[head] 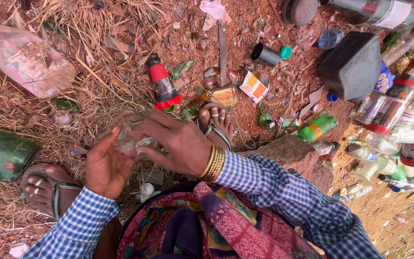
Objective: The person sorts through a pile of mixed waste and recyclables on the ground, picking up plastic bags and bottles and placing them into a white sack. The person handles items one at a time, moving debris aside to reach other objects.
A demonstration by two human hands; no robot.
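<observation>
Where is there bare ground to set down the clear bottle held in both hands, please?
Barest is the red soil at lower right, below the bottle pile, with only scattered bits. The dry grass between the big clear bottle and the red-labelled bottle is fairly open. Around the black container and orange card it is crowded.

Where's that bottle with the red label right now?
In the head view the bottle with the red label lies on the dirt just above both hands, left of the right foot and beside the dry grass.

blue checked sleeves [283, 184], gold bangles [213, 164], grey sandals [56, 196]
</observation>
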